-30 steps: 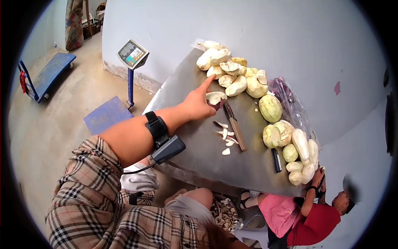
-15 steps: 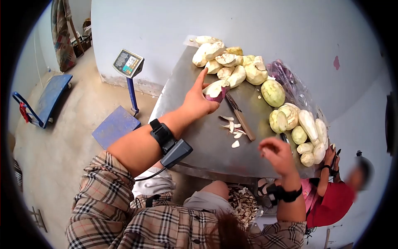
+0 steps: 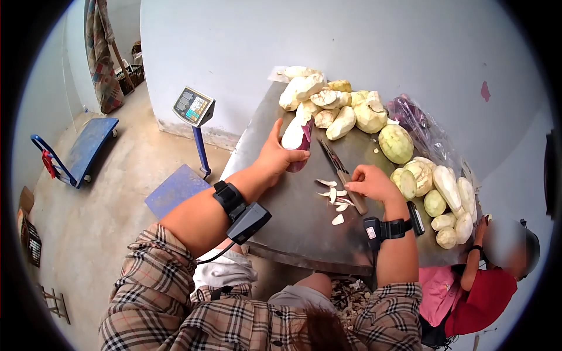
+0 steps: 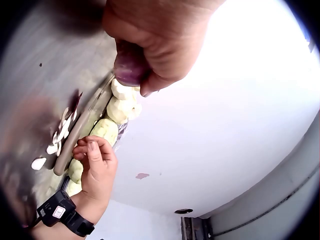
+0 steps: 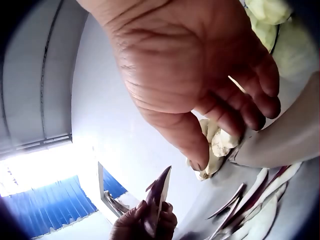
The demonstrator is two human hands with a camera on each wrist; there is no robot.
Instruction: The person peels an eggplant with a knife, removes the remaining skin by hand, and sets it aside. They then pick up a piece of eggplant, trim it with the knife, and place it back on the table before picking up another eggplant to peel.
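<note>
A left hand (image 3: pixel 275 157) is gripping a half-peeled purple tuber (image 3: pixel 295 140), standing it upright on the steel table (image 3: pixel 293 216); the right hand (image 3: pixel 370 182) is curling its fingers round the knife (image 3: pixel 341 168) handle, with peelings (image 3: pixel 333 196) just beside that grip.

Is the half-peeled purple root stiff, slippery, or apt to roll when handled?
Probably stiff: the root juts straight from the left hand without bending. Its bare peeled side may be slippery. Its rounded shape could roll on the steel table.

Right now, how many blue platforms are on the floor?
2. A blue flat hand trolley stands far left; a blue weighing-scale platform lies beside the steel table, under the scale's display. Others may be out of frame.
</note>
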